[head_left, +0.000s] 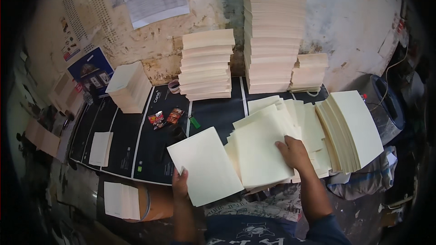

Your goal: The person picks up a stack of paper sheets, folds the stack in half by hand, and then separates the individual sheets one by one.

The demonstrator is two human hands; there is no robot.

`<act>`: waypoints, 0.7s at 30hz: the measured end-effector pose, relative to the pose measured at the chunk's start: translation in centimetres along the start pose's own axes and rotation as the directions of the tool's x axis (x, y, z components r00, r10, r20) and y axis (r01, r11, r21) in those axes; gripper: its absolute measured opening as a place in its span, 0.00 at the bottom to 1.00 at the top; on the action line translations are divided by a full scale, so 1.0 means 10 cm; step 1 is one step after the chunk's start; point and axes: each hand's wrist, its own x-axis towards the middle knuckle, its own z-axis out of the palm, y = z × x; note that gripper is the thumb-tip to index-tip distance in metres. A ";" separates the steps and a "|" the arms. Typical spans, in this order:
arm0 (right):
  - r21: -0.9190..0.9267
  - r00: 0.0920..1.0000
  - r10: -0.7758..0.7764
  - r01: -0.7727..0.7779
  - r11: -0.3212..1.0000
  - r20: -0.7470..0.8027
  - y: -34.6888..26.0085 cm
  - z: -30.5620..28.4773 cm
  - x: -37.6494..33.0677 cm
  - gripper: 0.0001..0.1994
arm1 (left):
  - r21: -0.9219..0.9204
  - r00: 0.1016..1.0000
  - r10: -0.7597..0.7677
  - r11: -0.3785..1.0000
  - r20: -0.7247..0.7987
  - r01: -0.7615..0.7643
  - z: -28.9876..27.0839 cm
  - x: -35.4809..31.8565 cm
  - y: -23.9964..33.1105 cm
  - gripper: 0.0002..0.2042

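My left hand (pixel 180 183) grips the lower left edge of a cream paper sheet or thin stack (pixel 206 168), thumb on top and the other fingers mostly hidden beneath. This piece is tilted in front of me at the table's near edge. Beside it lies a fanned pile of cream sheets (pixel 263 147), overlapping unevenly. Over the right part of that pile is my right hand (pixel 295 153), its bent thumb and forefinger on the top sheet. A thick slanted row of sheets (pixel 356 131) leans at the pile's right.
Tall paper stacks (pixel 274 31) and a shorter stack (pixel 206 66) stand against the wall. Another paper block (pixel 130 88) sits at the back left. On the black table surface (pixel 120 140) lie small red packets (pixel 156 120) and a green lighter (pixel 195 122). A brown bin (pixel 159 202) stands below.
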 end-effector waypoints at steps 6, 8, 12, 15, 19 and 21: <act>-0.216 0.862 -0.415 0.364 0.906 -0.290 -0.31 0.31 -0.02 0.18 | -0.003 0.999 -0.046 0.999 -0.029 0.046 0.03 0.01 -0.24 0.22; -0.122 0.902 -0.411 0.396 0.910 -0.130 -0.50 0.33 -0.16 0.19 | -0.024 0.998 -0.055 0.998 0.013 0.055 0.15 0.02 -0.26 0.23; -0.019 0.938 -0.337 0.339 0.940 0.076 -0.58 0.40 -0.20 0.21 | -0.072 0.995 -0.025 0.997 0.099 0.032 0.21 0.06 -0.31 0.23; 0.105 0.977 -0.206 0.200 0.974 0.052 -0.56 0.38 -0.17 0.20 | -0.004 0.999 -0.017 1.000 0.046 0.017 0.17 0.05 -0.26 0.22; 0.119 0.996 -0.034 0.044 0.992 -0.088 -0.26 0.13 -0.11 0.18 | 0.081 0.998 -0.052 0.995 -0.033 0.055 0.13 0.05 -0.08 0.19; -0.055 0.973 0.019 -0.032 0.998 -0.228 0.04 0.00 0.03 0.18 | 0.029 0.997 -0.061 0.998 -0.039 0.062 0.07 0.01 0.01 0.18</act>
